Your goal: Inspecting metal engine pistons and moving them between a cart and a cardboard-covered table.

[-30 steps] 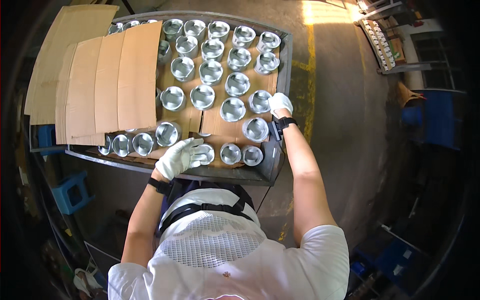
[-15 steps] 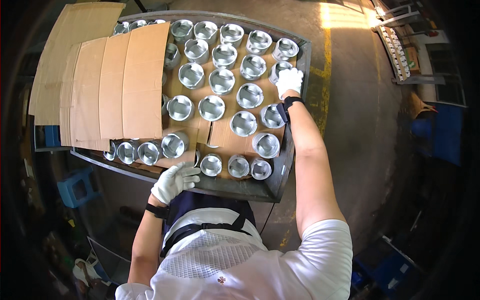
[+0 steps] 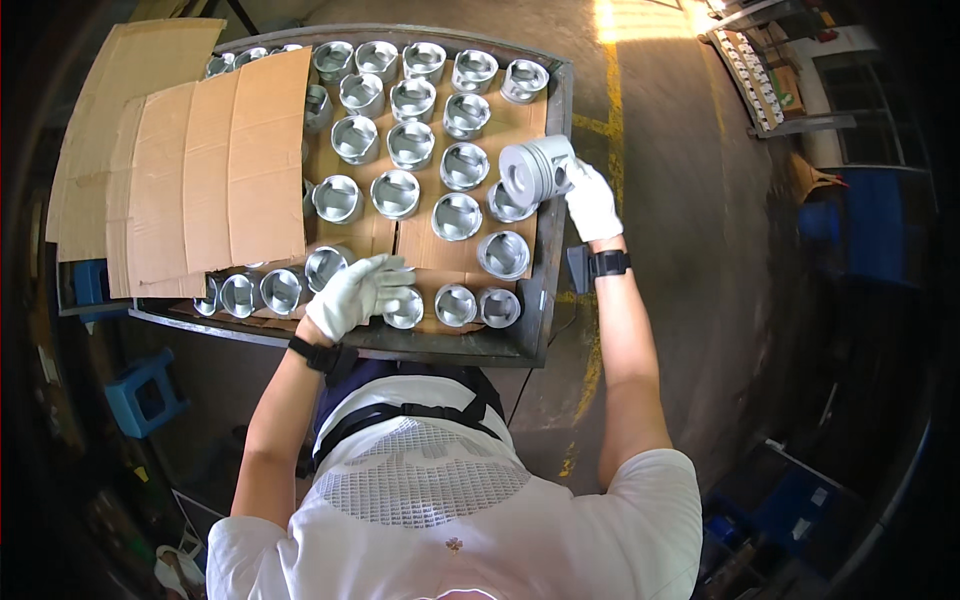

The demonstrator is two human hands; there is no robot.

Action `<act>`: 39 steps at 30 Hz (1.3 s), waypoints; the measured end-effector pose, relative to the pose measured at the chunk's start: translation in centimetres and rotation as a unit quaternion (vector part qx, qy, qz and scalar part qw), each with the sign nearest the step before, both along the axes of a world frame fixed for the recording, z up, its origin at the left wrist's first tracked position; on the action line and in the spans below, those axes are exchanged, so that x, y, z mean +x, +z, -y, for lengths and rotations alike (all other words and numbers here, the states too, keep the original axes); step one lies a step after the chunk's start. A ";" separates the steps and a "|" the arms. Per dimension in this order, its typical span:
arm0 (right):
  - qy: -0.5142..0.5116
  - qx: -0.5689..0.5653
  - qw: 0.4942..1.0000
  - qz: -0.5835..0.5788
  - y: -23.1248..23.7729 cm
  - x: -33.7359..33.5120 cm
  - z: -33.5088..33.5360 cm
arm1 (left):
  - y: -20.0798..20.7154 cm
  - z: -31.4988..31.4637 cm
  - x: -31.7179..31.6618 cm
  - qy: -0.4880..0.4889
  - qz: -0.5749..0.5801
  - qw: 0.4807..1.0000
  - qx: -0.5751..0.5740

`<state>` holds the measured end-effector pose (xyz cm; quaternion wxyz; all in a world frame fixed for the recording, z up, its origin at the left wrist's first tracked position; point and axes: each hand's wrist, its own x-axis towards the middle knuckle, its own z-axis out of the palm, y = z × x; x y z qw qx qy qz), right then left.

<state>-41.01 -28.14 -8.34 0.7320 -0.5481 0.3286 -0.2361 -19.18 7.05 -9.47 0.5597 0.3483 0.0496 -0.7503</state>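
In a white glove, my right hand (image 3: 594,203) grips a silver piston (image 3: 536,170) by its lower end. The piston is tilted on its side, its round crown facing left, above the right rim of the bin. Beneath it another piston (image 3: 512,203) is partly covered. My gloved left hand (image 3: 360,293) hovers over the near side of the bin, fingers apart and holding nothing. Close to its fingertips stands a piston (image 3: 405,309). Several more pistons, such as one in the middle (image 3: 410,145), stand in loose rows on brown cardboard.
A dark metal bin (image 3: 545,300) with raised walls holds the pistons. Folded cardboard sheets (image 3: 205,170) cover its left part. A blue stool (image 3: 145,392) stands at the lower left. Yellow lines (image 3: 614,130) mark the floor at right. Beyond them is a rack of small parts (image 3: 750,85).
My right hand has lifted a piston out of the right column and drawn it nearer, tipping it over. My left hand has moved up over the bin's near edge. The view has shifted slightly.
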 end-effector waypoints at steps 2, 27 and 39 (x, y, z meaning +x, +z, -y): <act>-0.032 -0.185 0.982 -0.033 0.1 -0.6 -3.1 | 1.1 1.4 -0.5 -0.015 0.027 0.999 -0.015; -0.069 0.405 0.909 0.075 -0.1 1.5 -20.6 | 2.8 2.3 -5.5 -0.021 -0.158 0.980 -0.119; 0.188 -0.132 0.964 -0.136 4.7 -0.9 -21.3 | 2.4 2.2 -3.7 0.121 -0.069 0.990 -0.031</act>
